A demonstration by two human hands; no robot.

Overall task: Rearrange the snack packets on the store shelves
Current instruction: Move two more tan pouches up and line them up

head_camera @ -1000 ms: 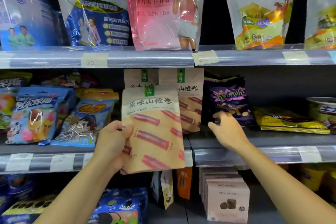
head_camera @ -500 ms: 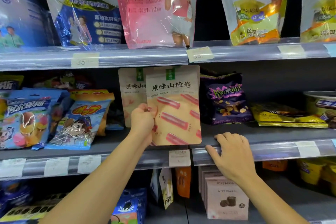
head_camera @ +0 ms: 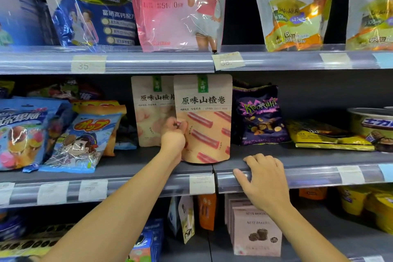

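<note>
A tan hawthorn-roll packet (head_camera: 205, 117) with red rolls printed on it stands upright on the middle shelf (head_camera: 148, 166). My left hand (head_camera: 173, 136) pinches its left edge, fingers curled round it. Just behind and to the left stands a second tan packet (head_camera: 152, 110) of the same brand. My right hand (head_camera: 263, 178) rests on the shelf's front rail (head_camera: 308, 175) with fingers spread, holding nothing. A purple snack bag (head_camera: 258, 116) stands right of the held packet.
Blue candy bags (head_camera: 83, 142) lean at the middle shelf's left. A flat yellow packet (head_camera: 327, 136) and a round tin (head_camera: 371, 125) lie at its right. Large milk-powder bags (head_camera: 176, 6) fill the top shelf. Pink boxes (head_camera: 256, 232) stand on the lower shelf.
My left hand carried the tan packet up and back from in front of the shelf and stood it upright on the middle shelf. My right hand dropped from the purple bag onto the rail.
</note>
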